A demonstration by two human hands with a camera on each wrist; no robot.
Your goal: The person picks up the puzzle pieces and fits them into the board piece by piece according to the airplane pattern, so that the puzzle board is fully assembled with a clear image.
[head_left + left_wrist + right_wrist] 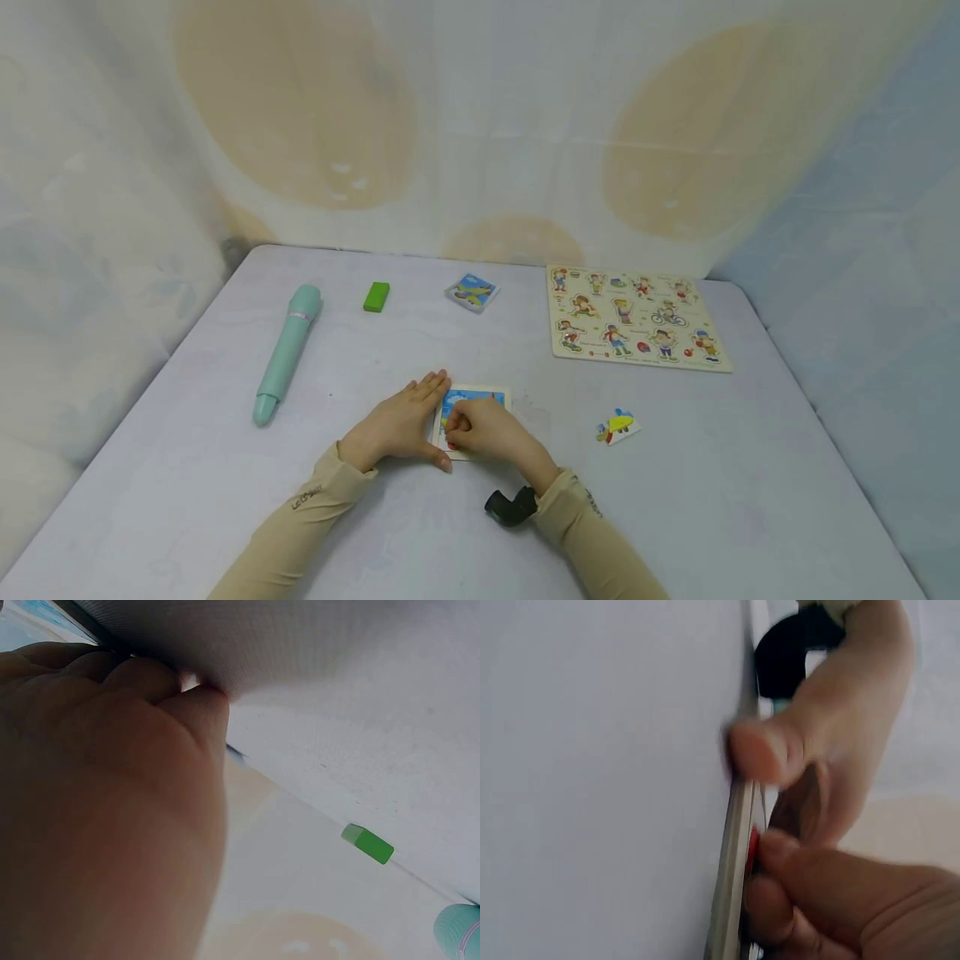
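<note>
A small framed picture puzzle (474,387) with a blue scene lies on the table between the hands. My left hand (397,425) rests along its left side, fingers straight and thumb spread toward the lower edge. In the right wrist view that thumb presses against the puzzle's rim (731,877). Over the picture, my right hand (491,429) pinches a puzzle piece (753,844) between thumb and curled fingers; only a bit of red shows, and the rest is hidden. To the right lies a loose, colourful puzzle piece (619,426).
A mint-green microphone-shaped object (288,354) lies at the left. Farther back are a green block (377,297) and a square picture tile or stack (472,292). A large wooden puzzle board (637,321) occupies the back right. A black wrist camera (512,507) sits at the right wrist.
</note>
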